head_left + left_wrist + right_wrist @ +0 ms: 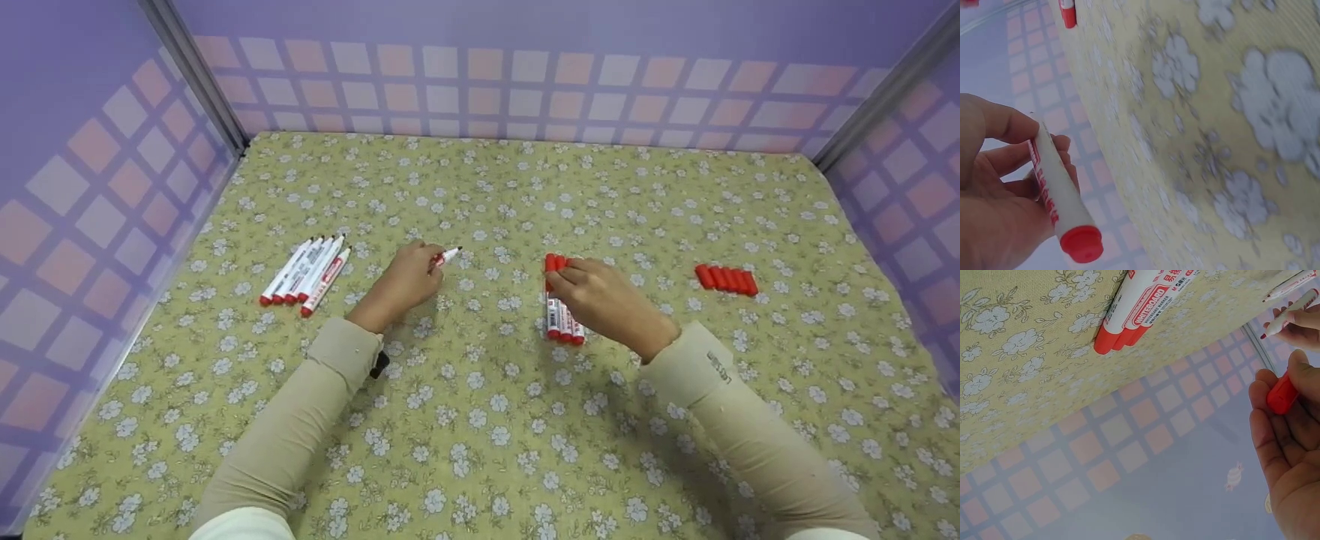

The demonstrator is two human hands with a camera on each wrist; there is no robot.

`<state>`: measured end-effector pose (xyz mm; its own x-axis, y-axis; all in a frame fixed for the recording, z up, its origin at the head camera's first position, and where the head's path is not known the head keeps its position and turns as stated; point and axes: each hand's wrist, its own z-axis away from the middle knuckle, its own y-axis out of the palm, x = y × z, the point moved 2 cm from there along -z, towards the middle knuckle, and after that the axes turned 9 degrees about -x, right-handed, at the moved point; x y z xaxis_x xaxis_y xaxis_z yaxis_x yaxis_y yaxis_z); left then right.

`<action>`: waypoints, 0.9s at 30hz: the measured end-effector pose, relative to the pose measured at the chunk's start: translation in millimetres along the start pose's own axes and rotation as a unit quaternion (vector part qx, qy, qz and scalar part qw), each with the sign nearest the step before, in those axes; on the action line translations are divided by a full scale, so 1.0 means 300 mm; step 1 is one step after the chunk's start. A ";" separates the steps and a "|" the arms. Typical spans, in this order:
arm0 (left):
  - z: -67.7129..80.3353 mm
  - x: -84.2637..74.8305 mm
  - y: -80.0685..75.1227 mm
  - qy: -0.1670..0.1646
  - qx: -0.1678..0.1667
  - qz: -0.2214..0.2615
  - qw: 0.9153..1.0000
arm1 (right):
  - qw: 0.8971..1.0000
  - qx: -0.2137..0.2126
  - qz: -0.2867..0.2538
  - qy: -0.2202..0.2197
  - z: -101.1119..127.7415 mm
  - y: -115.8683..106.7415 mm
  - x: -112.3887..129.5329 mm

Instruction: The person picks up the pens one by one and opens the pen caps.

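My left hand (424, 268) holds an uncapped white marker (448, 256), its tip pointing right just above the cloth. In the left wrist view the marker (1055, 197) lies across my curled fingers (999, 160), red end toward the camera. My right hand (571, 276) rests over a small bunch of red-capped markers (564, 324) at the centre. The right wrist view shows this hand (1283, 422) pinching a loose red cap (1282, 394), with the bunch of markers (1140, 304) lying beside it.
Several uncapped markers (307, 274) lie side by side at the left. A row of loose red caps (726, 279) sits at the right. A flowered yellow-green cloth (487, 420) covers the table, enclosed by purple checked walls (97, 195).
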<state>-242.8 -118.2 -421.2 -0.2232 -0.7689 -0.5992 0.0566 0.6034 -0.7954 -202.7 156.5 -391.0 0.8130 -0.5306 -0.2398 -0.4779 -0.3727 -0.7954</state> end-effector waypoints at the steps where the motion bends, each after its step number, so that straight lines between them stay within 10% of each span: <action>1: 0.002 0.014 -0.007 -0.010 -0.002 0.001 1.000 | 1.000 0.000 0.001 -0.001 0.000 0.000 0.000; 27: 0.023 0.238 -0.129 -0.099 -0.073 -0.068 0.990 | 0.999 0.032 0.006 -0.002 0.008 0.004 0.003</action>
<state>-254.1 -198.1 -433.9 -0.0231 -0.8628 -0.5051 -0.1045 0.5045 -0.8570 -201.9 157.3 -393.5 0.8094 -0.5307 -0.2515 -0.4650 -0.3175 -0.8264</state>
